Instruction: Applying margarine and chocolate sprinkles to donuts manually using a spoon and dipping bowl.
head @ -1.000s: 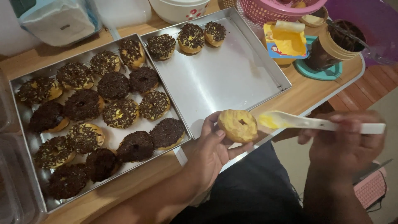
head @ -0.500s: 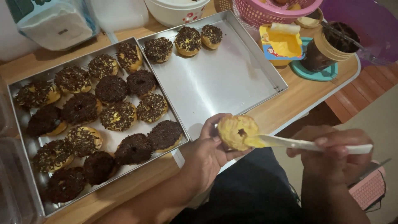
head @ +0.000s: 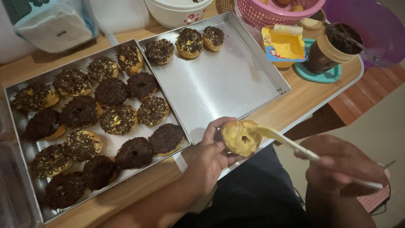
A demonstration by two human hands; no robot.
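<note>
My left hand (head: 209,157) holds a plain doughnut (head: 239,137) coated with yellow spread, just off the table's front edge. My right hand (head: 341,162) grips a white plastic spoon (head: 295,145); its yellow-smeared tip rests on the doughnut's top. Beyond them lies a metal tray (head: 228,88) with three sprinkle-topped doughnuts (head: 190,42) along its far side. A second metal tray (head: 25,147) on the left is filled with several chocolate-sprinkled doughnuts (head: 112,90).
An opened yellow spread packet (head: 284,46), a jar of dark chocolate spread (head: 333,48) on a teal lid, a pink basket (head: 274,8), a purple bowl (head: 375,29) and a white bowl (head: 177,10) stand at the back. A tissue pack (head: 52,25) sits far left.
The spoon tip has moved left from beside the doughnut onto its top. My left hand has tilted the doughnut towards the spoon.
</note>
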